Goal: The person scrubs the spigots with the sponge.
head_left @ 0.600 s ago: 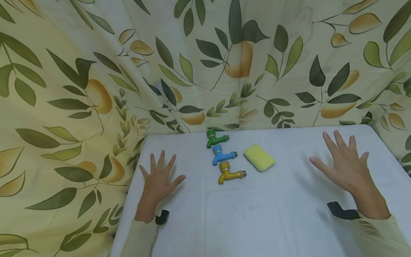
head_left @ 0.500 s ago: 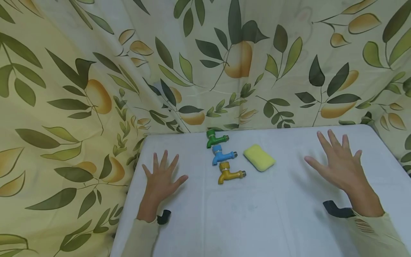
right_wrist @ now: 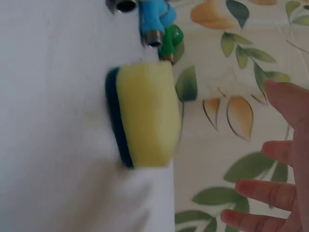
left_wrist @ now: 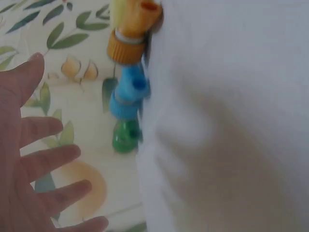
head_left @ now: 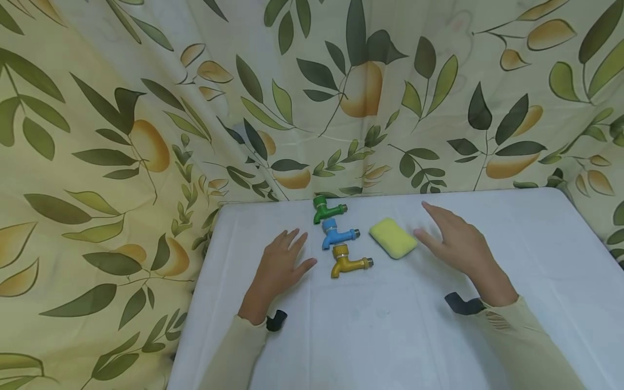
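Three plastic taps lie in a slanting row on the white table: a green tap [head_left: 329, 210] at the back, a blue tap [head_left: 338, 235] in the middle, a yellow tap [head_left: 350, 262] in front. To their right lies a yellow sponge [head_left: 392, 238]; the right wrist view shows the dark scouring layer on the underside of the sponge [right_wrist: 147, 116]. My left hand [head_left: 278, 265] hovers left of the taps, fingers spread, thumb toward the yellow tap. Just right of the sponge is my right hand [head_left: 458, 242], its fingers extended and thumb apart. Both hands hold nothing.
The table [head_left: 370, 336] is covered in a white cloth. A leaf-and-fruit patterned curtain [head_left: 429, 124] hangs along its back edge and down the left side. A dark curved piece [head_left: 464, 304] sticks out at the right wrist, and a similar dark piece [head_left: 276, 320] at the left wrist.
Both hands have moved inward, the right one leftward up to the sponge, the left one rightward toward the taps. Their spread fingers have drawn closer together. Taps and sponge have stayed put.
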Motion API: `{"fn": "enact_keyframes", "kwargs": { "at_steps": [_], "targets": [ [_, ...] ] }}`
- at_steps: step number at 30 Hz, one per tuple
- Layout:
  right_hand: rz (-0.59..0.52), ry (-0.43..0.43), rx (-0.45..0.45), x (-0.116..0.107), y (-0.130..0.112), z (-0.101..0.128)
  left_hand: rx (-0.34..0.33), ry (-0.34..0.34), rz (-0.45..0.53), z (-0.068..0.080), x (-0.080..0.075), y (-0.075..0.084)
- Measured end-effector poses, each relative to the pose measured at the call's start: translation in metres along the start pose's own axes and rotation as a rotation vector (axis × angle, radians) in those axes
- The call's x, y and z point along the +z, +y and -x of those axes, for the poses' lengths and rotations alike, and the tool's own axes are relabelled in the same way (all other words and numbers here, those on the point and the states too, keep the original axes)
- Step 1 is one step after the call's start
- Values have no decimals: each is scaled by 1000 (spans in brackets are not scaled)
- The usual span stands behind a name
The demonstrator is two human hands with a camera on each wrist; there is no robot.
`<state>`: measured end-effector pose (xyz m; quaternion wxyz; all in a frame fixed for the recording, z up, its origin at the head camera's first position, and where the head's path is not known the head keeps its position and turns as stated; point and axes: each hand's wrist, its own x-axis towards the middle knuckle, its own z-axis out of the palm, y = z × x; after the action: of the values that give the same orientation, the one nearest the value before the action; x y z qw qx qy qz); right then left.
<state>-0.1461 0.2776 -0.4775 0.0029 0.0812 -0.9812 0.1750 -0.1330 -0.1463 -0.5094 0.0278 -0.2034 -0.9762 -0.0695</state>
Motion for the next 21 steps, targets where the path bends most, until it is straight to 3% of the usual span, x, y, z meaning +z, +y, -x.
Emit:
{"fn": "enact_keyframes", "kwargs": {
  "at_steps": [6, 9, 21],
  "targets": [
    [65, -27, -54, 23, -19, -10, 107, -93, 41, -15, 10, 26],
    [87, -39, -61, 34, -26, -14, 143, -105, 38, -21, 16, 35],
    [88, -15, -58, 64, -32, -17, 177, -167, -5, -31, 18, 49]
  ]
}}
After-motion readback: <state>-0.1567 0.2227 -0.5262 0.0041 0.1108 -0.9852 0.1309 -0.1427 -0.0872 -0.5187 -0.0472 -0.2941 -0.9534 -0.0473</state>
